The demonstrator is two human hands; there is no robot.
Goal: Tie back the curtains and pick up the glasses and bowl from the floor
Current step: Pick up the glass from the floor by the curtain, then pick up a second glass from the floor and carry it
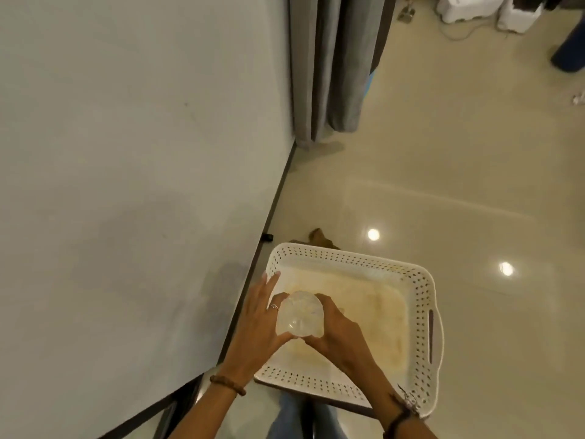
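A clear patterned glass (300,315) is held over the left part of a white perforated basket (421,312). My left hand (258,324) presses its left side with straight fingers and the thumb under it. My right hand (335,331) grips its right side with curled fingers. The basket's floor looks bare and stained yellowish. Grey curtains (332,68) hang straight down to the floor at the far wall corner. No bowl is in view.
A pale wall (126,153) with a dark skirting fills the left half. Glossy beige floor tiles (459,153) spread to the right. White appliances and a cable (468,14) lie at the top right, a dark blue thing (569,49) beside them. My legs show below the basket.
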